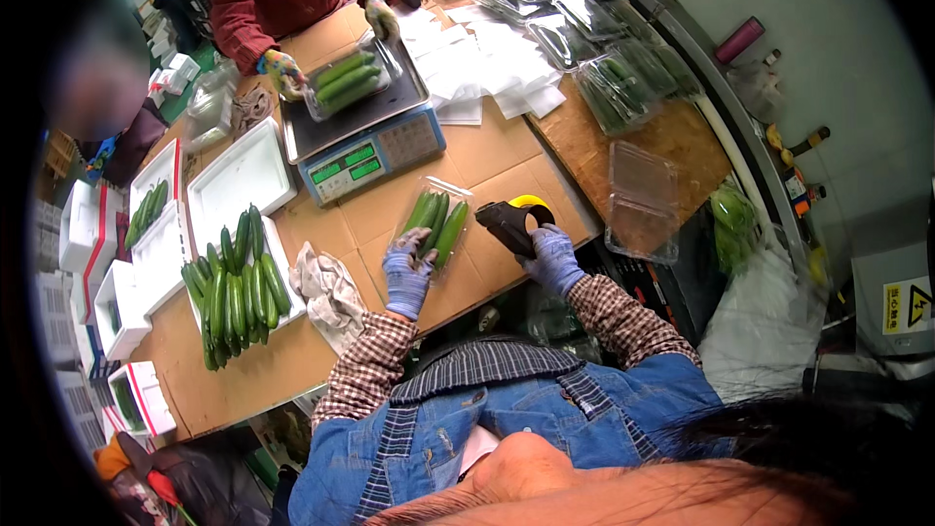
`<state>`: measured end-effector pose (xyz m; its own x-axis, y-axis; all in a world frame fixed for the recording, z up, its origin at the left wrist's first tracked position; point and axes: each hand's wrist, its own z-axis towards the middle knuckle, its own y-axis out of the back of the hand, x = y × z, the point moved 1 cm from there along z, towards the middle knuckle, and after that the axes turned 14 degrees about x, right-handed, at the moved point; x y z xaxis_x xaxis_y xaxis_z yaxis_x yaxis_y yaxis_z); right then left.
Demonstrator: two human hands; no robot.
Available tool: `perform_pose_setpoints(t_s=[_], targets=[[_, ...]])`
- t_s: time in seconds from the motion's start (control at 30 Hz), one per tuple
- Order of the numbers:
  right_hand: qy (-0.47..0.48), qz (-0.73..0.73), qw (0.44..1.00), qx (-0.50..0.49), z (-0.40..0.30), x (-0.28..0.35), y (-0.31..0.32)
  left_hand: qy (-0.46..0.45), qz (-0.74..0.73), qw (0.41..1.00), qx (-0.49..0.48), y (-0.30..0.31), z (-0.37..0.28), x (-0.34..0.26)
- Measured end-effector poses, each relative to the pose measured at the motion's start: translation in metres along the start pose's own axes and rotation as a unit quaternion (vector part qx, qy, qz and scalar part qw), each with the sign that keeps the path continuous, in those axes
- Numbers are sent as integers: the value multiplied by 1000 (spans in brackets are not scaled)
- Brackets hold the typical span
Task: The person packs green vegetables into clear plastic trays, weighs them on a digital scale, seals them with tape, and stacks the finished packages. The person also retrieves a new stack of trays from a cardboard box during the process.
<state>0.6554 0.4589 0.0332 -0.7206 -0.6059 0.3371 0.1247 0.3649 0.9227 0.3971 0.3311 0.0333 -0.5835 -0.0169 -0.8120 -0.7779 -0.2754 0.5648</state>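
A clear plastic clamshell tray (pixel 467 193) holding several cucumbers (pixel 452 230) lies on the cardboard-covered table before me. My left hand (pixel 409 270), in a bluish knit glove, rests on the tray's near end, its fingers over the cucumbers. To the right, my gloved right hand (pixel 553 259) grips a black tape dispenser (pixel 509 226) with a yellow tape roll (pixel 531 201), just beside the tray. Left of my left hand lies a crumpled cloth (pixel 326 296). Beyond it, a white foam tray (pixel 292 292) is heaped with cucumbers (pixel 237 296).
Across the table, a person in red sleeves holds a tray of cucumbers (pixel 347 84) over a digital scale (pixel 372 153). White paper sheets (pixel 475 58) and filled clamshells (pixel 617 91) lie at the back right. An empty clamshell (pixel 643 197) sits at the right edge; foam boxes (pixel 124 307) stand left.
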Motion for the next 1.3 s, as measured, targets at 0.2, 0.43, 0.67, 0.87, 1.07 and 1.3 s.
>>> perform_pose_setpoints(t_s=[0.2, 0.43, 0.67, 0.87, 1.07, 1.3], targets=[[-101, -113, 988, 2, 28, -45, -16, 51, 106, 992, -41, -31, -46, 7], [77, 91, 992, -37, 89, 34, -2, 278, -257, 899, -219, -78, -97, 92], [-24, 261, 961, 84, 140, 47, -54, 295, -434, 833, -177, -95, -74, 140], [-40, 378, 922, 75, 99, 52, -84, 325, -400, 837, -182, -67, -87, 175], [-11, 414, 901, -128, 86, 50, -44, 322, -374, 807, -323, -1, -89, 136], [50, 192, 980, 22, 77, 69, -40, 189, -227, 915, -275, 8, -90, 161]])
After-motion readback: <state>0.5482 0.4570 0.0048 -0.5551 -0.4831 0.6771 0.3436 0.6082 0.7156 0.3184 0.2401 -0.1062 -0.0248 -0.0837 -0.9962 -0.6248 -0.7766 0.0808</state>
